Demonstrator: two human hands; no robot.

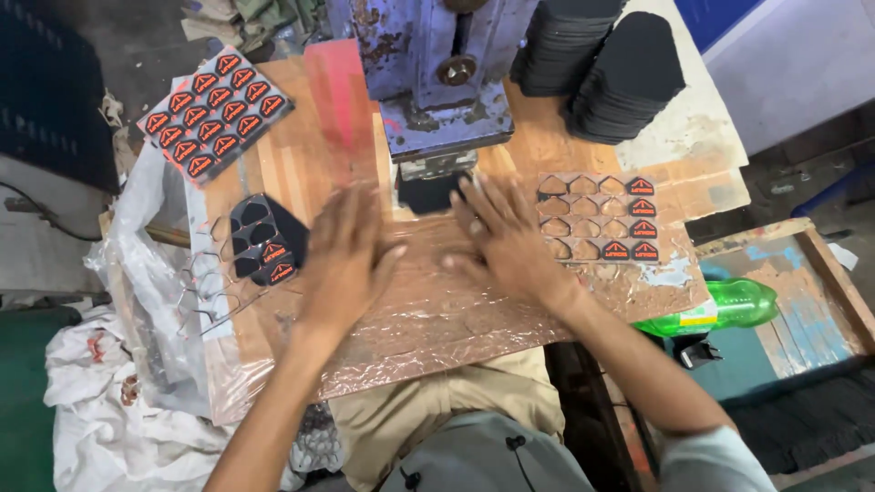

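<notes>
My left hand (344,251) lies flat, fingers spread, on the crinkled clear film (437,310) covering the wooden bench. My right hand (501,239) is also flat on the film, its fingertips at a small black pad (428,191) under the blue press (428,73). Neither hand holds anything. A clear sheet (597,219) with a few black-and-orange badges and several empty cut-outs lies just right of my right hand. A dark sheet (264,241) with a couple of badges sits left of my left hand.
A full sheet of orange badges (214,114) lies at the back left. Two stacks of black shaped pieces (620,77) stand at the back right. A green plastic bottle (720,310) lies off the bench's right edge. White plastic waste (118,401) hangs on the left.
</notes>
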